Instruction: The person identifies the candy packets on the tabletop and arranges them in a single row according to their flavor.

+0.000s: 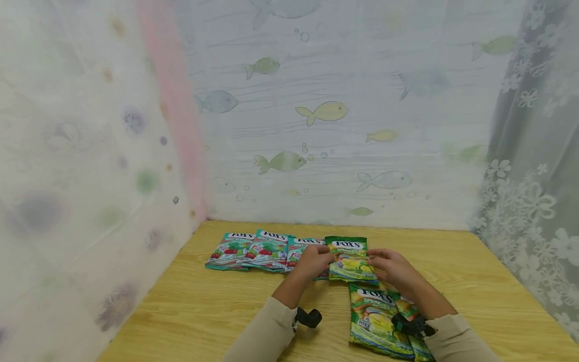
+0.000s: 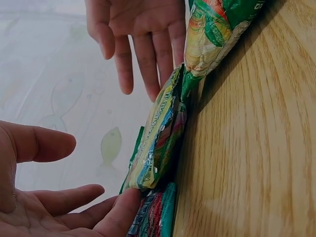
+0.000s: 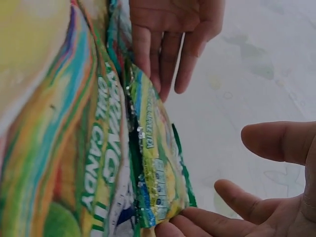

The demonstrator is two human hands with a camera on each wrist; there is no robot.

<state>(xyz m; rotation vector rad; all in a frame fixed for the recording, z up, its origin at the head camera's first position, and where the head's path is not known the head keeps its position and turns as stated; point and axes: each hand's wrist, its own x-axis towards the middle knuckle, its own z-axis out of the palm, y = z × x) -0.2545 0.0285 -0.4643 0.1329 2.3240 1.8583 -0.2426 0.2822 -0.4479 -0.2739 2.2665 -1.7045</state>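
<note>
Nearest, low in the frame, two green Fox's candy bags [image 1: 380,322] lie on the wooden table [image 1: 203,311], three teal Fox's bags [image 1: 262,250] line up at centre left, and between them the green Fox's bag [image 1: 349,259] sits flat, left hand [image 1: 312,262] and right hand [image 1: 392,267] flanking it, fingers straight, fingertips touching its edges.

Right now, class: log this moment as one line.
left hand: open, touching green bag | right hand: open, touching bag | bag: flat on table
</note>
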